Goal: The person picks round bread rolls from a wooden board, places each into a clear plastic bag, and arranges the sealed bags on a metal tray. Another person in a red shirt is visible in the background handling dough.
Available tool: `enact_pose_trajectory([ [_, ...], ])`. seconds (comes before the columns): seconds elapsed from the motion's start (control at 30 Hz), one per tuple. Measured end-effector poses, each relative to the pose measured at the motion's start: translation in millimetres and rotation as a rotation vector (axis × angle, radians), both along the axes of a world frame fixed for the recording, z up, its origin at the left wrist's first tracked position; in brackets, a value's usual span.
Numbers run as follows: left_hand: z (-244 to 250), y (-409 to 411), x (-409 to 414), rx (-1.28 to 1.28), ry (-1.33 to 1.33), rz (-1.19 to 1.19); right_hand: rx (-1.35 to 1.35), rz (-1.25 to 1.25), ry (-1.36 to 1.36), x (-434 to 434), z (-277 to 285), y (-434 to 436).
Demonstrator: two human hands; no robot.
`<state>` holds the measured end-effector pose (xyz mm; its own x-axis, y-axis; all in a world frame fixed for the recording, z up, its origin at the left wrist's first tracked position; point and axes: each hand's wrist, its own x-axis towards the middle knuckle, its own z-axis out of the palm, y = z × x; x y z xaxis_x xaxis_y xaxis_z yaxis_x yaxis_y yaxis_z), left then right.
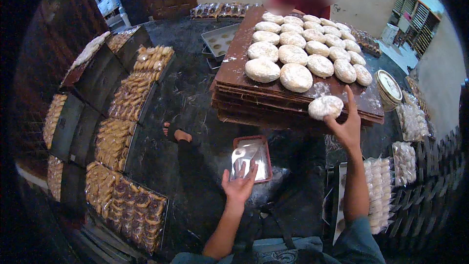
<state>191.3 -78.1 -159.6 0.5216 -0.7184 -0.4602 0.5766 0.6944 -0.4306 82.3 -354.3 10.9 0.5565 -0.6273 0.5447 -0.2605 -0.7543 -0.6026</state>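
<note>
A round, flour-dusted bun is at the near edge of a stack of brown boards, slightly blurred. The thumb of my right hand meets the bun's lower edge, while the index finger points up, apart from it. My other right fingers are hidden, so I cannot tell whether they support it. Rows of similar floured buns cover the top board. Lower down, my left hand is spread with nothing in it. It appears over a red-rimmed tray holding clear plastic bags.
Metal trays of bagged baked goods line the left side. Muffin-type pans lie behind the stack. Round containers and more bagged goods are at right. A bare foot rests on the dark floor. Another person is behind the boards.
</note>
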Motion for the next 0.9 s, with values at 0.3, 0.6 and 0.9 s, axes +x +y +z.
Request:
enact_pose_trajectory([
  [0.3, -19.5, -2.5, 9.3, -0.206, -0.206, -0.021, 0.945, 0.629, -0.066, 19.9, -31.0, 107.0],
  [0.6, -0.7, 4.3, 33.4, 0.452, -0.358, 0.154, 0.489, 0.475, 0.375, 55.0, -82.5, 155.6],
  [0.9, 13.1, 2.2, 21.1, 0.219, -0.527, 0.125, 1.350, 0.391, 0.073, 22.1, -156.4, 145.9],
])
